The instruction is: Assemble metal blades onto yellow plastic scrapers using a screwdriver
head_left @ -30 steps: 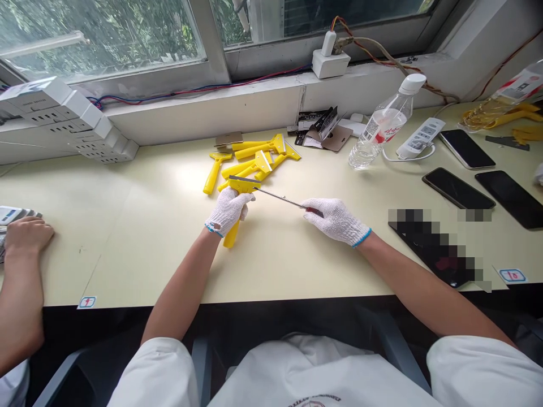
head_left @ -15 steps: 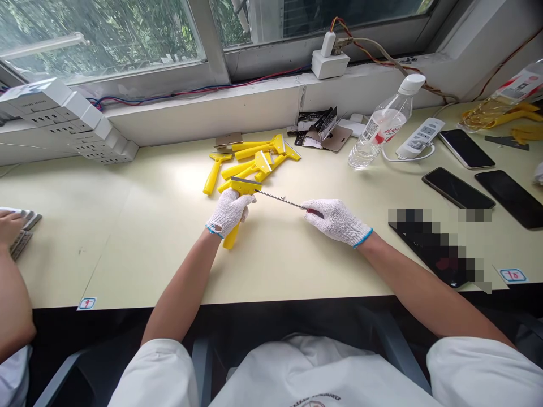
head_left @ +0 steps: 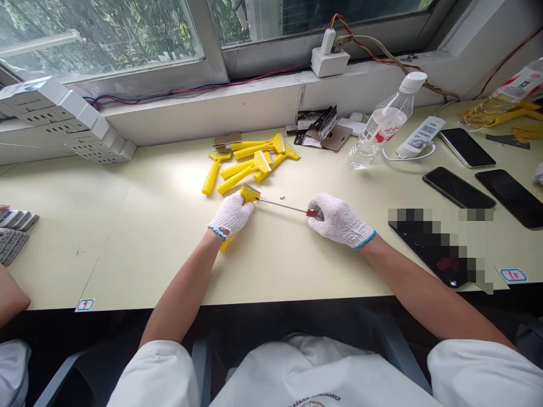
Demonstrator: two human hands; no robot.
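Note:
My left hand (head_left: 232, 216), in a white knit glove with a blue cuff, is closed round a yellow scraper (head_left: 250, 193). The scraper's head sticks out above the fingers, and its handle end shows below the wrist. My right hand (head_left: 338, 221), gloved the same way, grips the red handle of a screwdriver (head_left: 282, 204). The long thin shaft runs left, its tip at the scraper's head; whether it sits in a screw is too small to tell. Tiny metal bits, perhaps screws (head_left: 282, 197), lie just behind the shaft. Several more yellow scrapers (head_left: 248, 169) are piled beyond my left hand.
Opened black-and-brown packaging (head_left: 324, 130) lies by the wall. A water bottle (head_left: 379, 124), a power strip (head_left: 421, 137) and several phones (head_left: 459, 187) are on the right. White boxes (head_left: 80, 124) stand at back left. At the left edge, another person's arm (head_left: 11, 294) is near grey-white pieces (head_left: 14, 232).
My left hand has turned the scraper, so its head now angles differently and looks narrower. My right hand has shifted slightly right with the screwdriver. The other person's arm has drawn back.

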